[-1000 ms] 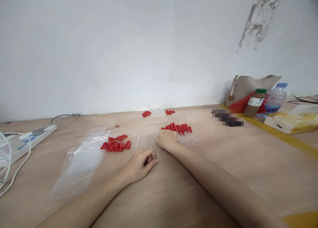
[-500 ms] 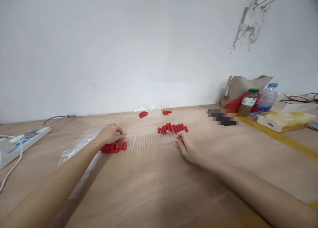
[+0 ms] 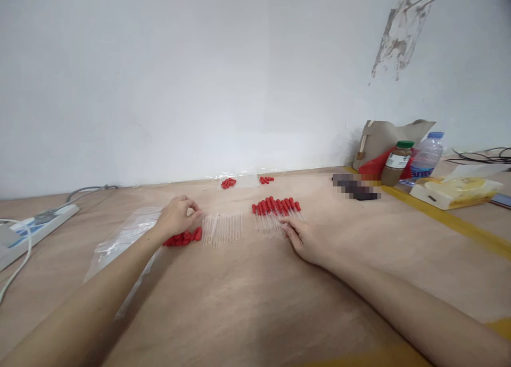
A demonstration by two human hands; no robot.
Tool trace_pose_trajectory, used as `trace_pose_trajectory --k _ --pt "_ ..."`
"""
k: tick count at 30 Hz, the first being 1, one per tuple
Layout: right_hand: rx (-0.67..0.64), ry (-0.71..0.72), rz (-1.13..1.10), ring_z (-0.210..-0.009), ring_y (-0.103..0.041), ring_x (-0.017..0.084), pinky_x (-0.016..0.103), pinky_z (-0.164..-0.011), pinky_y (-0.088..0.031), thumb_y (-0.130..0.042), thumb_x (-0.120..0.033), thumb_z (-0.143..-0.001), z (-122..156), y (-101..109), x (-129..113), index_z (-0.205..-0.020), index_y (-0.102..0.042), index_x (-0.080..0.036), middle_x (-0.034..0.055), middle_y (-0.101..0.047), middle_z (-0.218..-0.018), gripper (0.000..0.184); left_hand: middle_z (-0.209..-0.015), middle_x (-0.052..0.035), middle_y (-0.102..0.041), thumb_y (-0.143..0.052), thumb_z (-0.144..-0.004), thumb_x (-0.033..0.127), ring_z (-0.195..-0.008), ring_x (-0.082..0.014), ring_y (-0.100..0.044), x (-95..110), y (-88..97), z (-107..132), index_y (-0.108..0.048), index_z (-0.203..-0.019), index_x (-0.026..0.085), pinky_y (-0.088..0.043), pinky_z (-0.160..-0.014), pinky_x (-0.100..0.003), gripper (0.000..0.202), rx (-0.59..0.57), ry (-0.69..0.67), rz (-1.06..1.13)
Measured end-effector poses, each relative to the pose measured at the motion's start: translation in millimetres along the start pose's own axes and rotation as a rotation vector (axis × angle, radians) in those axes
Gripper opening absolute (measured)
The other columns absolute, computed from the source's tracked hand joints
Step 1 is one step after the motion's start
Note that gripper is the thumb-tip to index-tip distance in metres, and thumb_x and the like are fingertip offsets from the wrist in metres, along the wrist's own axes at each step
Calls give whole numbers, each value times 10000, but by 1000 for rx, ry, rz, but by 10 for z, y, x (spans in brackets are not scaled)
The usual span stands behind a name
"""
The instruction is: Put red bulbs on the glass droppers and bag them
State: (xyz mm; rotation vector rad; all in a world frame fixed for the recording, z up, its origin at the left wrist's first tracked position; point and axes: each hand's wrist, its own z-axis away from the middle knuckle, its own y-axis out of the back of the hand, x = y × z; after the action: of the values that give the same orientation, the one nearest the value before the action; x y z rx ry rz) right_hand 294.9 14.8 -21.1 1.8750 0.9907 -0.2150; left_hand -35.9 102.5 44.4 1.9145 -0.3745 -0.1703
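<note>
My left hand [image 3: 178, 215] hovers over a pile of loose red rubber caps [image 3: 187, 237], its fingers curled in a pinch; what they hold is too small to make out. Just right of it lies a row of clear glass tubes [image 3: 223, 228] without caps. My right hand [image 3: 305, 241] rests on the table with its fingers touching the near ends of a row of red-capped droppers [image 3: 275, 210]. The right fingers lie partly stretched out, and I see nothing gripped in them.
A clear plastic bag [image 3: 123, 239] lies left of the caps. More red caps [image 3: 228, 183] sit by the wall. A power strip [image 3: 35, 228] with cables is at far left. A jar [image 3: 395, 162], water bottle [image 3: 426, 156], beige bag [image 3: 383, 138] and tissue pack [image 3: 459, 191] stand at right.
My left hand moved from the table's middle to the pile of red caps. My right hand drew back from between the rows to the near ends of the capped droppers.
</note>
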Motion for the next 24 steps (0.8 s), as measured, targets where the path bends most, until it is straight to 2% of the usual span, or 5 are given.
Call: trace_pose_trajectory --k 3,5,9,15,24 --pt "43 53 -6 -688 -533 137 250 -645 -404 -343 -212 -869 -23 -7 -43 -942 -511 -159 35 -577 -757 191 -871 -49 -572 -428 -814 363 -829 -194 -536 326 65 210 -538 -836 169 -434 -699 -287 225 155 -104 246" --pt "73 109 1 -742 -525 141 256 -675 -405 -364 -191 -859 -66 -22 -101 -904 -521 -158 50 -568 -810 167 -850 -36 -578 -375 -857 315 -766 -164 -545 554 35 394 -486 -889 170 -432 -667 -267 185 143 -159 380" --pt "40 218 42 -780 -507 139 264 -701 -396 -386 -161 -850 -156 -84 -271 -872 -540 -160 61 -545 -849 156 -789 -16 -585 -369 -878 255 -714 -144 -558 857 -158 698 -457 -891 180 -430 -643 -255 116 7 -209 501" --pt "29 297 122 -760 -524 140 293 -720 -352 -406 -183 -852 -125 -252 -382 -895 -554 -171 48 -585 -832 154 -830 -20 -625 -430 -868 275 -745 -147 -583 930 -358 796 -526 -994 195 -456 -667 -252 177 -35 -177 678" --pt "-19 296 107 -749 -527 131 297 -723 -323 -394 -190 -860 -47 -312 -343 -913 -559 -188 36 -603 -837 173 -844 -30 -632 -472 -851 280 -766 -148 -575 953 -345 814 -579 -933 179 -452 -702 -259 168 11 -236 662"
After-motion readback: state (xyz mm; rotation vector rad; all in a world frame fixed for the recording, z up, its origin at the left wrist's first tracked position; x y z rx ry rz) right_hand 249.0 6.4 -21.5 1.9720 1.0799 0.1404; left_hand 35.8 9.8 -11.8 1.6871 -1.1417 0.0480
